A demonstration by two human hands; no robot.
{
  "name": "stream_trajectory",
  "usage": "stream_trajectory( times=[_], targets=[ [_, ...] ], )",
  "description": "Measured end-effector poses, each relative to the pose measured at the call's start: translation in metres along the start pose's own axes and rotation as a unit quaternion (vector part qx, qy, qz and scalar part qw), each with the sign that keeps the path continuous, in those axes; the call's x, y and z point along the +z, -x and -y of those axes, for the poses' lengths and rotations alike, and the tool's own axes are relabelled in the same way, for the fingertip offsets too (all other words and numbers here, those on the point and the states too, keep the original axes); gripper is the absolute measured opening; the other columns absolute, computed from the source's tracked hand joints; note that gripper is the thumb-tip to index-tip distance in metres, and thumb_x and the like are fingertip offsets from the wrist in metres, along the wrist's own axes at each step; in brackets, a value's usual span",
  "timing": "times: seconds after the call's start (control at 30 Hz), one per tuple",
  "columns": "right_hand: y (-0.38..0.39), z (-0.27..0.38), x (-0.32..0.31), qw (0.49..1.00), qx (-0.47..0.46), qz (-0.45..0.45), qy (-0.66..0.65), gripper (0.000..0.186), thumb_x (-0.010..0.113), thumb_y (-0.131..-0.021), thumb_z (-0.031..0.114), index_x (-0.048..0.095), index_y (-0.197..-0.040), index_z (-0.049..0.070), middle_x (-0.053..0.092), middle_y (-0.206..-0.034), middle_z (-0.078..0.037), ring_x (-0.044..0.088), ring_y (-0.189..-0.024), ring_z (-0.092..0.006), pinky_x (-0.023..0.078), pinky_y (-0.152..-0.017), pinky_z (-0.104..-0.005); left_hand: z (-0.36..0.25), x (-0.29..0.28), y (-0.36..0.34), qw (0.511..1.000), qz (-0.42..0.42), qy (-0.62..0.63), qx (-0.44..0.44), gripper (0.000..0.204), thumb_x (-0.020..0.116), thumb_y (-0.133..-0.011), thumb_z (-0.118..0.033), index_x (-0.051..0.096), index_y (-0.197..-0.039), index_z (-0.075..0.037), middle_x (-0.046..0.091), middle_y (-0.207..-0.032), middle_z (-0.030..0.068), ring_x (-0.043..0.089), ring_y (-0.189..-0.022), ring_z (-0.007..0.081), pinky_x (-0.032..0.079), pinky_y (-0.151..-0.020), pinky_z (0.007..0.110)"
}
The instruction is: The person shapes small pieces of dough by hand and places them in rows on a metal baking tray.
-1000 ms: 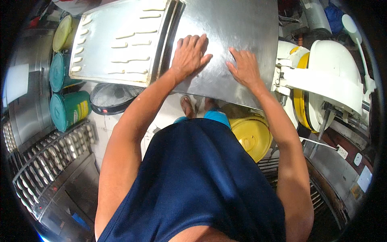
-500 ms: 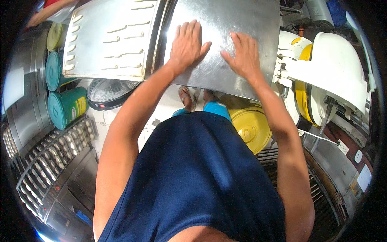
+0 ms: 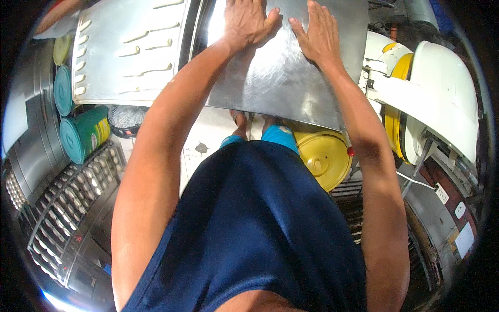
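My left hand (image 3: 248, 22) lies palm down over the steel worktable (image 3: 280, 88), its fingers stretched forward and partly cut off by the upper edge of the view. Beside it, a little to the right, my right hand (image 3: 319, 37) is also flat with fingers extended and thumb out. The two thumbs point toward each other with a small gap between them. No object shows in either hand; what might lie beneath the palms is hidden. Left of the table is a pale metal tray (image 3: 106, 62) carrying several thin dough strips (image 3: 156, 70), some with curled ends.
White machinery with a yellow rim (image 3: 442, 93) stands close on the right. A yellow lidded bucket (image 3: 323, 161) is beneath the table's near edge. Green bins (image 3: 73, 140), a black fan (image 3: 125, 119) and a rack of pale rounded pieces (image 3: 78, 192) are at left. Another person's arm (image 3: 60, 15) shows at upper left.
Both hands have slid forward over the worktable, away from my body, staying flat. The tray and table sit slightly differently in view as the head shifted.
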State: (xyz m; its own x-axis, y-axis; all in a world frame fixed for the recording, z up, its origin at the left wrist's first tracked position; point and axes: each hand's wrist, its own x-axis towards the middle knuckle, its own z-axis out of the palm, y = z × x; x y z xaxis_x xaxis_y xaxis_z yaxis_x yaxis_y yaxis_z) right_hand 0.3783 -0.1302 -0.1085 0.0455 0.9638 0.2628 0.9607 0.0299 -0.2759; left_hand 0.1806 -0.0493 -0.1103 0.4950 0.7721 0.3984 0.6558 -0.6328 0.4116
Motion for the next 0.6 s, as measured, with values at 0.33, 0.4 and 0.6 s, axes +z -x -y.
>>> stream_trajectory(
  times=[0.33,0.4,0.6],
  targets=[
    [0.175,0.049,-0.056,0.987,-0.025,0.161,-0.011,0.084,0.053,-0.102,0.057,0.039,-0.156,-0.004,0.034,-0.166,-0.026,0.026,-0.155,-0.0462,0.019,-0.128,-0.0560,-0.084,-0.062,0.162,0.980,0.193,-0.027,-0.033,0.080,0.058,-0.098,-0.046,0.039,-0.151,0.010,0.036,-0.161,0.0315,0.034,-0.151,0.0466,0.024,-0.124,0.061],
    [0.164,0.046,-0.051,0.986,-0.013,0.165,0.018,0.082,0.053,-0.103,0.055,0.037,-0.157,-0.004,0.031,-0.168,-0.025,0.023,-0.157,-0.0458,0.018,-0.128,-0.0570,-0.079,-0.053,0.151,0.978,0.200,-0.043,-0.036,0.078,0.055,-0.100,-0.046,0.039,-0.153,0.008,0.036,-0.163,0.0292,0.033,-0.152,0.0455,0.024,-0.125,0.060],
    [0.006,0.003,-0.010,0.999,-0.013,0.005,0.043,0.073,0.053,-0.104,0.054,0.047,-0.148,-0.004,0.048,-0.155,-0.026,0.036,-0.150,-0.0450,0.028,-0.123,-0.0550,-0.025,0.003,-0.011,0.984,-0.004,-0.126,0.125,0.057,0.059,-0.094,-0.038,0.060,-0.120,0.013,0.039,-0.152,0.0429,0.034,-0.141,0.0653,0.025,-0.112,0.078]
  ],
)
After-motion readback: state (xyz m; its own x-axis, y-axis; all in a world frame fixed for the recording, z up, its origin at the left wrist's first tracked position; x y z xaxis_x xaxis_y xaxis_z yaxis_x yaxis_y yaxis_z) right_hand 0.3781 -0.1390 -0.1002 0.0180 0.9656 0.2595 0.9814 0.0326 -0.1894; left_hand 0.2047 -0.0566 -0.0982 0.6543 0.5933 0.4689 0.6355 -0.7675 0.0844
